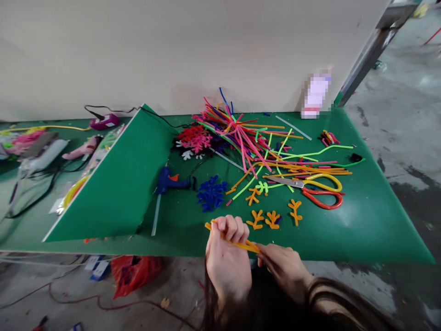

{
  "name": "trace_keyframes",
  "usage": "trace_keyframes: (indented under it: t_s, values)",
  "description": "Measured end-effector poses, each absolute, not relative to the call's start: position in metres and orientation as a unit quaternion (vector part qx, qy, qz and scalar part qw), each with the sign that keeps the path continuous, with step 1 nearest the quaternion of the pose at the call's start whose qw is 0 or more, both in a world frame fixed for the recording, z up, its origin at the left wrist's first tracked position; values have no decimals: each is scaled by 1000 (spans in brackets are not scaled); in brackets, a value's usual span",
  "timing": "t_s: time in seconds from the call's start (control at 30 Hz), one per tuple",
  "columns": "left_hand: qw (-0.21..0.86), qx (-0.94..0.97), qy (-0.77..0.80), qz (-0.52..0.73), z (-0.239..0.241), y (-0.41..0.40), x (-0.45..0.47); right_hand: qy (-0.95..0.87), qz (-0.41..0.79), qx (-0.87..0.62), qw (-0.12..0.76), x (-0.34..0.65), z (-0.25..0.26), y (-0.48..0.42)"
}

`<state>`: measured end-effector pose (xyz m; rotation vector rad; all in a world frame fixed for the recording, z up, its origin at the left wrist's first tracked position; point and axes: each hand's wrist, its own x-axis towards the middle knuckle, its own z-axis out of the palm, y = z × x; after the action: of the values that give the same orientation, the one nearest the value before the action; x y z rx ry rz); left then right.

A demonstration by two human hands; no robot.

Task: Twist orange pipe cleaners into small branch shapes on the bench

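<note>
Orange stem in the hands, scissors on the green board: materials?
The orange stem looks like a chenille pipe cleaner: matte, fuzzy fibre, probably over a wire core, though no wire shows. The scissors have shiny blades with a metallic glint, likely steel, and glossy red and yellow handles that look like moulded plastic.

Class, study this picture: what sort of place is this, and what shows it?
Probably a handicraft workshop: a heap of coloured pipe cleaners, a blue hot glue gun, and a bare concrete floor.

Long dark hair (pixel 272 301) falls past a bare left hand (pixel 227 266) and right hand (pixel 284 269).
</note>
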<state>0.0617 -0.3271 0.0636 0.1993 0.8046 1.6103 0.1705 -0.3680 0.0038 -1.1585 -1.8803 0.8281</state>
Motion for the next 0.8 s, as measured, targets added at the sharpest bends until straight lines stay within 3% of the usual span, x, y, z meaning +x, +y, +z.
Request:
trace_keyframes:
  t_s: [0.3, 0.47, 0.73, 0.8]
  values:
    - [762, 30, 320, 562, 57, -329, 48, -639, 501, -469, 348, 174, 5, -366]
    - [716, 25, 334, 613, 59, -328, 40, -512, 631, -451, 369, 180, 8, -366]
    - [669, 96, 336, 656, 48, -329, 45, -482, 627, -466, 396, 184, 5, -368]
    - [610, 159, 367, 683, 47, -326, 45, -428, 664, -467, 397, 185, 0, -367]
